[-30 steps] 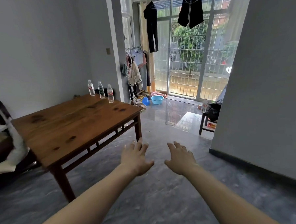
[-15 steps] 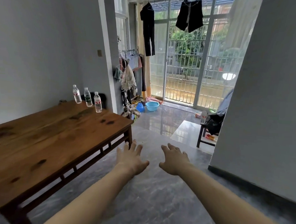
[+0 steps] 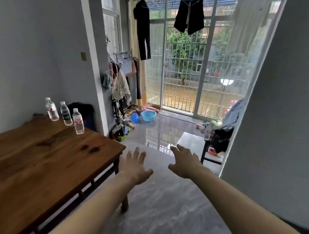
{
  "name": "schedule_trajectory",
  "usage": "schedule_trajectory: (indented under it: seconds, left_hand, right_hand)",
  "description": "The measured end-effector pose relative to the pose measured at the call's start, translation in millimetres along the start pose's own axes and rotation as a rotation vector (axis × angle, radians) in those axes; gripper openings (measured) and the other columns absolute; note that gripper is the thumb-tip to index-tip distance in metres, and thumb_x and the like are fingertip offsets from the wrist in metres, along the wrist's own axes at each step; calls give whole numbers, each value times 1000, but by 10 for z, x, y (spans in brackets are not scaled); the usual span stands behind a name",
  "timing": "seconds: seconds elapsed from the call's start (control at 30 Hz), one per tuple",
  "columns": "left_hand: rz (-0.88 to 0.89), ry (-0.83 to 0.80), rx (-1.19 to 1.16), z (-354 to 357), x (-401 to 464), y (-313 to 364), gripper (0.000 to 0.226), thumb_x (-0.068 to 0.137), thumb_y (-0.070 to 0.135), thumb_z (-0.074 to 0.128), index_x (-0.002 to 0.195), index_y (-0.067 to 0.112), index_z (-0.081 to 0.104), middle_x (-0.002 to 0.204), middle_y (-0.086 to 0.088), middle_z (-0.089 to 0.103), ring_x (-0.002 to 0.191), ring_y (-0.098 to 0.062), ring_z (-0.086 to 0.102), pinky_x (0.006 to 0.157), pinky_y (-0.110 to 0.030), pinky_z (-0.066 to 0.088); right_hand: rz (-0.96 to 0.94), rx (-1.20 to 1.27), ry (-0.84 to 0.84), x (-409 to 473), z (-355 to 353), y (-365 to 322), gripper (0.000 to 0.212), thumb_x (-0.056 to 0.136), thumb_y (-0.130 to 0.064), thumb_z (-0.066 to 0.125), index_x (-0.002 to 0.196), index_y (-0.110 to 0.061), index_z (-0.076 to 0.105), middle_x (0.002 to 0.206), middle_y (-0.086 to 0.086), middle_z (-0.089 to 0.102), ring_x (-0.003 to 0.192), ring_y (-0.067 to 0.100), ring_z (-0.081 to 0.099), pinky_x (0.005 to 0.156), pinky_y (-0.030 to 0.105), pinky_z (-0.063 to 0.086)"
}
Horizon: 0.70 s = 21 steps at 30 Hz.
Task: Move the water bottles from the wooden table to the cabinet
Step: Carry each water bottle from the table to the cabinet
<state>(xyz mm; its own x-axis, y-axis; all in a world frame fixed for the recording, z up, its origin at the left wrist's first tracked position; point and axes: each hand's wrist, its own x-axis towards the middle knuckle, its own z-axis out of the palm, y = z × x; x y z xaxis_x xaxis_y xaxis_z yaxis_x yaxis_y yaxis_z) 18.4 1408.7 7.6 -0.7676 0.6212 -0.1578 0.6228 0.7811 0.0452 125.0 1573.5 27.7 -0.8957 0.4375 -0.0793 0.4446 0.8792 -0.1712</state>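
Both hands empty, fingers spread apart, nothing gripped. Left hand (image 3: 134, 166) hangs palm-down just off the near right corner of the wooden table (image 3: 40, 164), and right hand (image 3: 185, 163) reaches out beside it over the grey floor (image 3: 163, 215), the two a little apart from each other.

Out to the table now, and the count: three water bottles, all upright, in a slanting row at the far edge toward the far right corner. Farthest back, first bottle (image 3: 51, 109); beside it, second bottle (image 3: 66, 113) with a green label; nearest the corner, third bottle (image 3: 78, 121) with a red-marked label. None touched, all well beyond both hands.

So by my read the job is at zero: three bottles to move, none delivered. No cabinet in view that I can make out. A small dark side table (image 3: 212, 155) stands near the right wall, and something bottle-like sits at its edge, but it is too small to call. One blue basin (image 3: 148, 115) on the floor by the glass door.
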Motion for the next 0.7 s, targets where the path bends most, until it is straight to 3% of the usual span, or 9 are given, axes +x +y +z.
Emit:
schedule_trajectory:
  seconds: [0.13, 0.4, 0.57, 0.7]
  left_hand:
    - [7, 14, -24, -49, 563, 83, 83, 98, 67, 39, 164, 30, 2, 173, -1, -10, 159, -29, -3, 124, -56, 5]
    - [-47, -49, -33, -139, 1780, 366, 82, 100, 66, 38, 164, 30, 1, 173, -2, -12, 159, -28, -3, 125, -53, 5]
    - [-85, 1, -61, -363, 2627, 612, 80, 101, 65, 37, 164, 30, 3, 173, -3, -8, 159, -30, 1, 127, -54, 7]
    - [-101, -15, -102, -407, 3133, 697, 81, 100, 66, 37, 164, 30, 1, 173, -1, -9, 159, -28, -1, 127, -53, 4]
  right_hand:
    - [-27, -5, 3, 547, -50, 176, 80, 89, -46, 58, 154, -25, 19, 165, 4, 13, 148, 28, 18, 115, 54, 21]
    - [-54, 12, 18, 1818, -306, 830, 81, 88, -45, 62, 154, -24, 20, 165, 6, 14, 148, 30, 20, 115, 54, 23]
    - [-90, 1, 2, 2673, -434, 1202, 83, 88, -48, 62, 155, -26, 19, 165, 4, 13, 149, 30, 18, 117, 56, 20]
    - [-109, 27, -44, 3241, -377, 1329, 83, 87, -48, 63, 154, -25, 21, 164, 4, 18, 147, 30, 24, 115, 54, 26]
